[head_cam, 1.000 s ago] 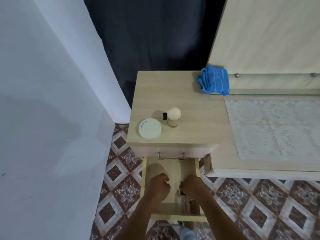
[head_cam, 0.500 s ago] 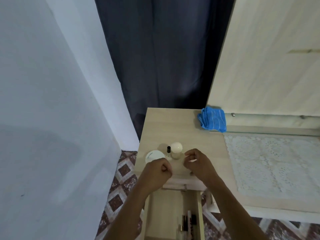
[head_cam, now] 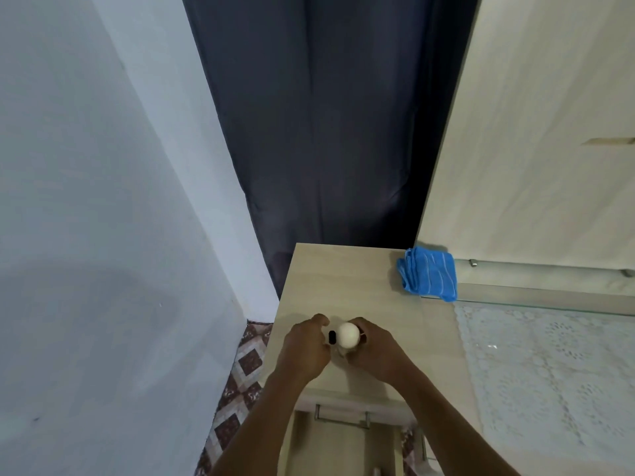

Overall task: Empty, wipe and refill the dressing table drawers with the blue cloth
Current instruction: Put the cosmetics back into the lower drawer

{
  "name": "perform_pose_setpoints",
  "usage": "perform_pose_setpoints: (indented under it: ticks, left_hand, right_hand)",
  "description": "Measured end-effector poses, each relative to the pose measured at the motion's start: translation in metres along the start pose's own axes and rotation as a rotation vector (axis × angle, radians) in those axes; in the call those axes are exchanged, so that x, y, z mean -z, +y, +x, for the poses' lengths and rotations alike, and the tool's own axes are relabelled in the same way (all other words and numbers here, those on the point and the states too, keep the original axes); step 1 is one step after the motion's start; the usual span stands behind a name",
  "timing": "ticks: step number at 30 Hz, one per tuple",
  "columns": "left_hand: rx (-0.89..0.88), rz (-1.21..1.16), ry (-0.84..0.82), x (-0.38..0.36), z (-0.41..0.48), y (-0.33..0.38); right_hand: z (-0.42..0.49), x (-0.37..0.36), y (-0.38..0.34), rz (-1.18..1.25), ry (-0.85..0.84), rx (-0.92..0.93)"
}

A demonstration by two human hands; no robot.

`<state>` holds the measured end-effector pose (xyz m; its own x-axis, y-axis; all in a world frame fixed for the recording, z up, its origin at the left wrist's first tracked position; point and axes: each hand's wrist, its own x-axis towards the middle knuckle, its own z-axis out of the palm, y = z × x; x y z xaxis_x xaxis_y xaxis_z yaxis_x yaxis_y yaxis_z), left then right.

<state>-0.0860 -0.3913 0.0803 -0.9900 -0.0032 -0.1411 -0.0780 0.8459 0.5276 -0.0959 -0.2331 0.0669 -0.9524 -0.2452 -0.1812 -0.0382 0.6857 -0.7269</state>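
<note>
Cream-capped bottle point(head_cam: 346, 334) stands on the worktop point(head_cam: 347, 273) between our left hand point(head_cam: 305, 350) and right hand point(head_cam: 374, 353), both curled; we cannot tell what they grip.

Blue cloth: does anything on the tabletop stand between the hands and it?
Nothing visible blocks the right hand: bare tabletop runs from it to the blue cloth at the back right. From the left hand, the white round-topped bottle and a small black-capped bottle stand in the line.

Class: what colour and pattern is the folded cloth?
The folded cloth is blue with thin pale stripes, seen best in the head view.
</note>
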Motion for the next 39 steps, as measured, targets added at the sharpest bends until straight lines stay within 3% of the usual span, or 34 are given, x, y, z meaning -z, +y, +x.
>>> perform_pose_setpoints:
  ticks: [8, 15, 25, 31, 39]
  left_hand:
    - [-0.035, 0.050, 0.034, -0.010, 0.008, 0.005]
    - [-0.082, 0.015, -0.045, -0.013, 0.019, 0.016]
    - [-0.007, -0.072, -0.046, -0.006, -0.003, 0.017]
    - [-0.037, -0.007, -0.195, -0.011, -0.030, 0.012]
    - [-0.008, 0.034, -0.015, -0.026, -0.038, 0.009]
  right_hand:
    - [-0.003, 0.008, 0.011, -0.017, -0.026, 0.042]
    - [-0.015, 0.014, 0.018, 0.049, -0.054, 0.043]
    - [-0.025, 0.019, 0.032, 0.085, -0.109, 0.014]
    - [-0.026, 0.011, 0.029, 0.056, -0.033, 0.001]
    - [-0.028, -0.008, 0.022, 0.036, 0.053, -0.017]
